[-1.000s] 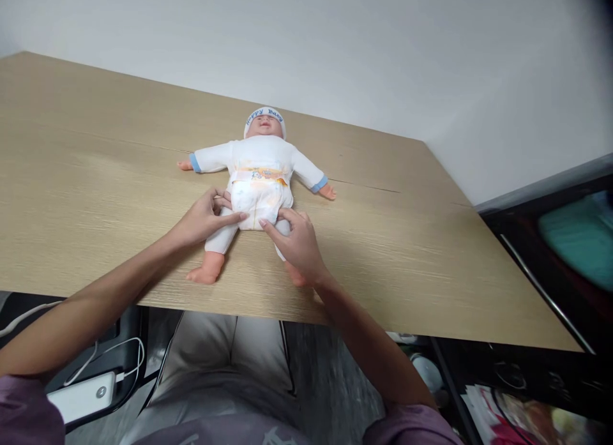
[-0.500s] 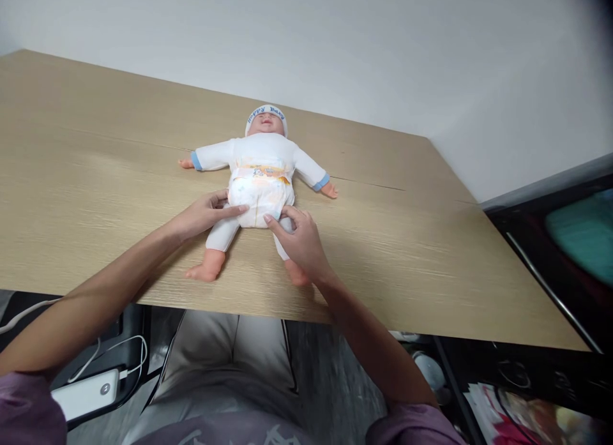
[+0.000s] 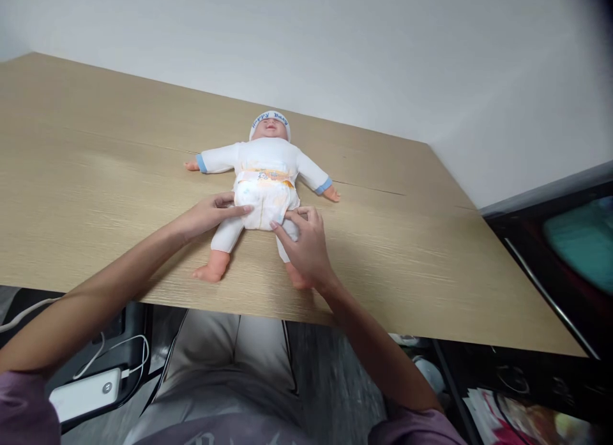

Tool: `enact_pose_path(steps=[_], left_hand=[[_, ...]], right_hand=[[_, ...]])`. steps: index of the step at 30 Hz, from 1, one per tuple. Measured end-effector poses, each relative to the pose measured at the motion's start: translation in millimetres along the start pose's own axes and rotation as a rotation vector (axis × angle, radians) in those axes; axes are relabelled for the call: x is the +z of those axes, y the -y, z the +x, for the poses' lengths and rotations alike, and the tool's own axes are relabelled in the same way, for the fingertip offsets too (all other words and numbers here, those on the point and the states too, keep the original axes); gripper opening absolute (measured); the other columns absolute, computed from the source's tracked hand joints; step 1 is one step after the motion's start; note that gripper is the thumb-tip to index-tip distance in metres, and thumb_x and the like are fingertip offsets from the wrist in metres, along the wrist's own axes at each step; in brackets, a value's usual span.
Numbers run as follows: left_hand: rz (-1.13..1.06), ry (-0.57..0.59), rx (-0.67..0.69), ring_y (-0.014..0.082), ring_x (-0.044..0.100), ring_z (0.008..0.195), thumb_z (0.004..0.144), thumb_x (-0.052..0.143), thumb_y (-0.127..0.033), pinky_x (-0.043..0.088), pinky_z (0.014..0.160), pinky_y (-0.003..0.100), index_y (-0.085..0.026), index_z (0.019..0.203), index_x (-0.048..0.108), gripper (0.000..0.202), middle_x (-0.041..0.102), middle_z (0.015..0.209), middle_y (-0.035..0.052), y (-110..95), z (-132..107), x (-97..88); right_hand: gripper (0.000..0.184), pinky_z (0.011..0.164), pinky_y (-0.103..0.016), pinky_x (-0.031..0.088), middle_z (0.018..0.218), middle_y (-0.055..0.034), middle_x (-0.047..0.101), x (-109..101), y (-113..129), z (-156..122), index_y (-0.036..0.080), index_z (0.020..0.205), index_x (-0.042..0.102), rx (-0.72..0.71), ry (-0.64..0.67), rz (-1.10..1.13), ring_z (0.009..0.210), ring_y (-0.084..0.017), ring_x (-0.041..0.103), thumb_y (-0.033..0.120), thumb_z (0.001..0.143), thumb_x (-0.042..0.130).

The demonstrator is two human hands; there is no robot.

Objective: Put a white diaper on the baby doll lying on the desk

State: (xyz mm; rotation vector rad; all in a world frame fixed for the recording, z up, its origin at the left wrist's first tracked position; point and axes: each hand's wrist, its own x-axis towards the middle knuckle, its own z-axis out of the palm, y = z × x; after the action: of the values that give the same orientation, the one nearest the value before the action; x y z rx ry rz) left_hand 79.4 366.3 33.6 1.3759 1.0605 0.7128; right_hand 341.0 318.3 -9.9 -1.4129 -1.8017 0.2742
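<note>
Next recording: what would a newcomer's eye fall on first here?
Probably the doll lying on its back mid-table, arms spread, its white cap lettered in blue. Next, the patterned diaper around its hips, with the left hand and right hand at opposite leg edges. Lower left, a white power bank stands out against black.

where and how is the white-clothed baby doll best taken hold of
Probably around the doll's white-clothed torso, just below the outstretched arms, coming from both sides. It lies on its back with the arms spread, which leaves the torso's sides reachable; the white printed diaper covers the hips.
</note>
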Motion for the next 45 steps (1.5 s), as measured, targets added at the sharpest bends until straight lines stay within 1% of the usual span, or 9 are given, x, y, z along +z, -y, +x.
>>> enact_pose_path(steps=[6,10,16,22,26,30,36,41,45], left_hand=[[0.244,-0.095,0.040,0.0335,0.074,0.127,0.092,0.083,-0.069,0.057,0.115,0.052,-0.023,0.133,0.081,0.062,0.081,0.138,0.0118,-10.0,-19.8,-36.7],[0.627,-0.325,0.181,0.0335,0.070,0.126,0.096,0.077,-0.064,0.055,0.115,0.052,-0.020,0.141,0.070,0.064,0.071,0.151,0.0161,-0.8,3.8,-70.9],[1.112,-0.443,0.169,0.0512,0.044,0.154,0.096,0.074,-0.063,0.036,0.128,0.063,-0.008,0.156,0.057,0.084,0.059,0.161,0.0300,9.2,94.6,-89.2],[1.107,-0.464,0.060,0.0432,0.063,0.129,0.101,0.066,-0.065,0.048,0.114,0.053,-0.011,0.141,0.067,0.067,0.073,0.138,0.0266,-9.2,116.1,-71.2],[1.075,-0.534,0.084,0.0384,0.068,0.109,0.102,0.062,-0.071,0.053,0.098,0.047,-0.015,0.132,0.068,0.064,0.077,0.121,0.0215,-26.5,51.6,-42.0],[1.075,-0.509,0.198,0.0379,0.069,0.102,0.102,0.063,-0.068,0.055,0.090,0.047,-0.018,0.127,0.064,0.055,0.075,0.111,0.0169,-28.0,-65.8,6.9],[0.956,-0.216,0.289,0.0338,0.070,0.086,0.105,0.064,-0.054,0.057,0.076,0.046,-0.023,0.124,0.063,0.037,0.075,0.103,0.0123,43.3,-256.0,86.9],[0.844,-0.065,0.107,0.0422,0.080,0.105,0.095,0.070,-0.045,0.065,0.087,0.055,-0.030,0.126,0.063,0.035,0.081,0.122,0.0143,122.8,-357.0,123.6],[0.802,-0.008,-0.118,0.0397,0.082,0.097,0.097,0.066,-0.045,0.065,0.083,0.051,-0.027,0.126,0.060,0.035,0.081,0.113,0.0126,137.4,-378.5,125.1]], right_hand=[[0.033,0.091,-0.043,0.059,0.116,-0.0084,0.077,-43.4,-5.8,-7.9,0.027,0.132,0.082,0.005,0.138,0.076,0.095,-0.025,0.069,0.050,0.111,0.071],[0.035,0.101,-0.049,0.058,0.115,-0.0104,0.081,-59.3,-42.5,20.4,0.024,0.130,0.076,-0.071,0.006,-0.088,0.104,-0.030,0.072,0.051,0.110,0.068],[0.068,0.120,-0.065,0.049,0.149,-0.0258,0.070,-18.6,-107.8,110.3,0.014,0.150,0.062,-0.092,0.039,-0.354,0.137,-0.044,0.061,0.063,0.104,0.066],[0.049,0.106,-0.061,0.058,0.129,-0.0244,0.079,11.6,-109.7,152.0,0.018,0.131,0.069,0.081,0.070,-0.273,0.119,-0.044,0.071,0.059,0.108,0.057],[0.046,0.104,-0.056,0.059,0.128,-0.0194,0.082,-22.2,-85.8,131.3,0.021,0.132,0.072,0.032,0.028,-0.181,0.117,-0.042,0.073,0.056,0.106,0.059],[0.039,0.101,-0.051,0.060,0.127,-0.0127,0.084,-90.5,-46.0,72.8,0.024,0.134,0.074,-0.066,0.101,-0.125,0.113,-0.037,0.076,0.045,0.104,0.061],[0.045,0.095,-0.043,0.062,0.129,-0.0066,0.082,-171.4,16.4,-66.4,0.033,0.148,0.072,-0.204,0.307,-0.063,0.114,-0.032,0.077,0.031,0.103,0.070],[0.059,0.100,-0.045,0.060,0.133,-0.0060,0.080,-163.1,41.4,-167.5,0.042,0.156,0.068,-0.172,0.553,-0.066,0.119,-0.031,0.076,0.018,0.103,0.068],[0.060,0.109,-0.045,0.057,0.136,-0.0086,0.077,-107.0,29.9,-203.9,0.034,0.157,0.068,-0.116,0.664,-0.011,0.128,-0.031,0.071,0.015,0.100,0.068]])
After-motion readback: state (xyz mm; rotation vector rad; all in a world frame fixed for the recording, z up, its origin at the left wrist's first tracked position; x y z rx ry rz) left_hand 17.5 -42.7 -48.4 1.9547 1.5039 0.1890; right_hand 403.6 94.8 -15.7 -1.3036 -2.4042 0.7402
